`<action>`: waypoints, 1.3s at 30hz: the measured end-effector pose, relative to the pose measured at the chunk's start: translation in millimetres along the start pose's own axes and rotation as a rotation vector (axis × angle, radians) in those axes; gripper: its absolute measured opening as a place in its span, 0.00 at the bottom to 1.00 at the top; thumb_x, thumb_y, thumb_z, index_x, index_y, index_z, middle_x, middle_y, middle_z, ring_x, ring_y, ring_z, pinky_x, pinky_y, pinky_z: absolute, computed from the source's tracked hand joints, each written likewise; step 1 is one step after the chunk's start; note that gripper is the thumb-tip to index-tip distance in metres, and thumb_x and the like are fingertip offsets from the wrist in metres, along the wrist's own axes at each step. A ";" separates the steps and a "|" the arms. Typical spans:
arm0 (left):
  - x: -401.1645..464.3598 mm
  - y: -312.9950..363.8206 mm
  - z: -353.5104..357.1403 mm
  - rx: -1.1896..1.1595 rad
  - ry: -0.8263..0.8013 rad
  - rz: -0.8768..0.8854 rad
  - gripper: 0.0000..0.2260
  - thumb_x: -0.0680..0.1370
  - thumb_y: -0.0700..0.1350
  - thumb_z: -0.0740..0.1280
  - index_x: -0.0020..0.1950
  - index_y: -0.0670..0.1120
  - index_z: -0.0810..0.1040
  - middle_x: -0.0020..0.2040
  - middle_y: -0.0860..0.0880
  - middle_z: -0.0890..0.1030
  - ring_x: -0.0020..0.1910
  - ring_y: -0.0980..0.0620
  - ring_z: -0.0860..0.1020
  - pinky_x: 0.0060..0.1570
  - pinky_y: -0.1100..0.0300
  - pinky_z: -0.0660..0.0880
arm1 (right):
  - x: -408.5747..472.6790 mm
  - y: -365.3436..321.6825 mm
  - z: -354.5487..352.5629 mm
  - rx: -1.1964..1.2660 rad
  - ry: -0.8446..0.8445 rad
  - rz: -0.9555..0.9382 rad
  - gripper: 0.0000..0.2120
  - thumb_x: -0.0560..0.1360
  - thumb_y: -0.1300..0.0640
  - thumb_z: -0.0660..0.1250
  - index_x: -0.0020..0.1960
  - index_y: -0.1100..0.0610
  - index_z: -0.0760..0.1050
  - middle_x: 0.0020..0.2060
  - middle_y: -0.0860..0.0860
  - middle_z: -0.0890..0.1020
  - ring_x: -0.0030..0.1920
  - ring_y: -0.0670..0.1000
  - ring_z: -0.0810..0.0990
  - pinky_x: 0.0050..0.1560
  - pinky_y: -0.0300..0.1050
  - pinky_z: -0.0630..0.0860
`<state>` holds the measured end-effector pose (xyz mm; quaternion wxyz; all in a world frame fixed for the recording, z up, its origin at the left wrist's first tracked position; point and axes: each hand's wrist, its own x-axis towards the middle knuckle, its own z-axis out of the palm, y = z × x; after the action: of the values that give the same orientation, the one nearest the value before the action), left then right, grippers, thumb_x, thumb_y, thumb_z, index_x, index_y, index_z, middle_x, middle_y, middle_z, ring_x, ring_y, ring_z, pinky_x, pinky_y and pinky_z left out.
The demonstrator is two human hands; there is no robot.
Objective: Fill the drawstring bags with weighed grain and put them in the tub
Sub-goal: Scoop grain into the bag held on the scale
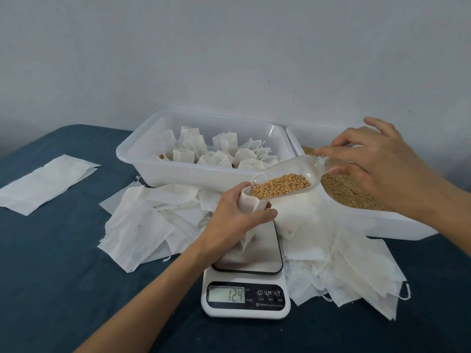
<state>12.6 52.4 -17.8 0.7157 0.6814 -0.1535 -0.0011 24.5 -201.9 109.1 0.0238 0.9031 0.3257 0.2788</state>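
A white digital scale (pixel 246 299) with a brushed-metal platform is seen nearest, its display reading 12.4, on a dark blue surface (pixel 51 276). Thin, flat white drawstring bags (pixel 142 225) are heaped left and right of the scale. Above its platform, one open bag (pixel 251 203) is gripped by the left hand (pixel 239 215). A clear plastic scoop (pixel 288 178) of golden grain (pixel 280 186) is tipped at the bag's mouth, its handle pinched by the right hand (pixel 377 159). Behind the scale, filled bags (pixel 216 152) are held in a white tub (pixel 178 171); loose grain lies in a second tub (pixel 382 220) beside it.
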 end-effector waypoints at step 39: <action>0.9 -2.6 -1.1 -0.014 -0.004 0.006 0.11 0.75 0.39 0.78 0.56 0.45 0.82 0.48 0.50 0.87 0.47 0.54 0.84 0.50 0.64 0.78 | -2.0 1.4 1.9 -0.018 -0.019 -0.006 0.20 0.72 0.70 0.75 0.62 0.58 0.83 0.49 0.54 0.81 0.48 0.58 0.82 0.74 0.67 0.60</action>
<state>14.3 53.2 -20.2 0.7201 0.6759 -0.1570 -0.0013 25.1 -203.9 106.8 0.0361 0.9044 0.3259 0.2730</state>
